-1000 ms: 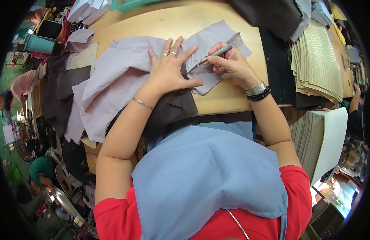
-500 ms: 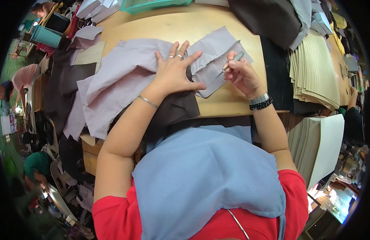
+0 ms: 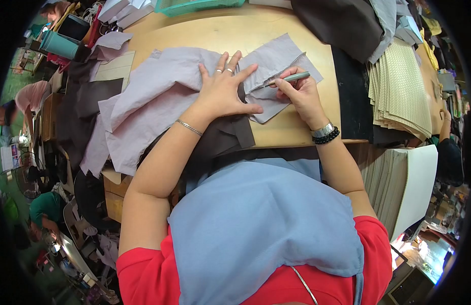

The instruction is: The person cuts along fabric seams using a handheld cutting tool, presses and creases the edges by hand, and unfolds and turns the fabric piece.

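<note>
My left hand (image 3: 224,90) lies spread on light mauve fabric (image 3: 159,71), with the fingertips toward the far side of the table. Its thumb reaches over a smaller mauve fabric piece (image 3: 273,53) that has a raised seam or fold across it. In my right hand (image 3: 302,96) is a slim pen-like tool (image 3: 296,77) with a grey-green handle. The tool lies slanted, its front end at the seam, just right of my left hand; the exact tip is hard to make out. Dark brown fabric (image 3: 228,137) sits under my left wrist.
A teal basket (image 3: 195,6) stands at the far edge. Dark fabric (image 3: 332,23) is heaped at the back right, beside a stack of cream textured sheets (image 3: 401,89). Thick pale boards (image 3: 413,183) stand at the right. Other people (image 3: 45,208) work at the left.
My right hand has turned and lowered the tool, bringing its front end left onto the seam. The left hand has stayed almost still.
</note>
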A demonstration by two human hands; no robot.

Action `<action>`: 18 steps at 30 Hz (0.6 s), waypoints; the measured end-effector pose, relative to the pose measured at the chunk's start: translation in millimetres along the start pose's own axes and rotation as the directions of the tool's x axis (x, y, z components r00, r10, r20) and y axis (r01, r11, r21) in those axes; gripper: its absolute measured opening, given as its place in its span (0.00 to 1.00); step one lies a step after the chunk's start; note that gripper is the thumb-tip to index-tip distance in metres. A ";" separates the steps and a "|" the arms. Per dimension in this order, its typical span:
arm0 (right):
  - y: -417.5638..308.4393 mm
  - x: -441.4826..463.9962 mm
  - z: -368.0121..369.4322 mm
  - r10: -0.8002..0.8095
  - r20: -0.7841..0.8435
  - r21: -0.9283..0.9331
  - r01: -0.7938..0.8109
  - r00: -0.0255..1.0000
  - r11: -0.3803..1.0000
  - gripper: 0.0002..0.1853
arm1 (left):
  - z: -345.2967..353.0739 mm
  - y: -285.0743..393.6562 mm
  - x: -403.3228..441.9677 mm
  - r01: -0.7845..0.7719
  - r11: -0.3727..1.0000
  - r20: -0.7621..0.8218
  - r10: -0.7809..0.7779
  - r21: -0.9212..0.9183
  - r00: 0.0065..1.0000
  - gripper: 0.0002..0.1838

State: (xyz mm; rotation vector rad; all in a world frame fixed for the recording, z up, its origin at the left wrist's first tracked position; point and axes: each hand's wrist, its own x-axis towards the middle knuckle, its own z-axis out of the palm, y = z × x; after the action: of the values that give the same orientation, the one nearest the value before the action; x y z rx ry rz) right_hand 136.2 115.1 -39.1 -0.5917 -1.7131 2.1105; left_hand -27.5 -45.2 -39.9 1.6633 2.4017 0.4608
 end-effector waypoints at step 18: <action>-7.3 3.1 8.2 0.090 0.062 -0.029 -0.089 0.994 0.996 0.08 | -2.6 1.7 -0.8 0.011 1.000 0.017 -0.011 0.013 1.000 0.59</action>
State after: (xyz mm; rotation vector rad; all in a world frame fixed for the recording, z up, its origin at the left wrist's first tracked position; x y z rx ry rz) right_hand 129.2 111.4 -30.8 -0.6263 -1.7820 2.1934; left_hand -26.5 -45.7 -36.9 1.6515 2.4057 0.4290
